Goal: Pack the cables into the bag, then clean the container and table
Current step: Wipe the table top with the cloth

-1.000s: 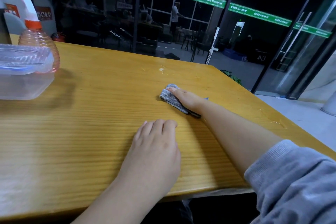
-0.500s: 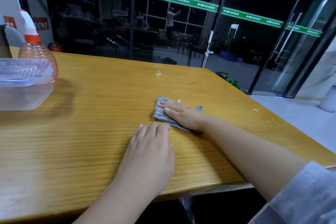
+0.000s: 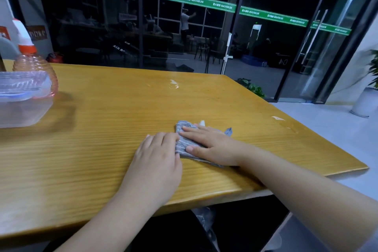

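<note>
A: Where is the cloth?
B: The grey cleaning cloth lies folded on the wooden table, near the front edge and right of the middle. The right hand presses down on it with fingers straight and flat — palm on the fabric, thumb alongside.

A: And the other hand?
B: The left hand rests flat on the table just beside the cloth, fingers straight and together, their tips touching the cloth's left edge. It holds nothing.

A: The container?
B: A clear plastic container stands at the far left of the table, well apart from the hands, with its clear lid lying on top. Right behind it, touching or nearly so, is a pinkish spray bottle with an orange collar.

A: Anything else on the tabletop?
B: Two wet patches — one near the far edge, another by the right edge.
</note>
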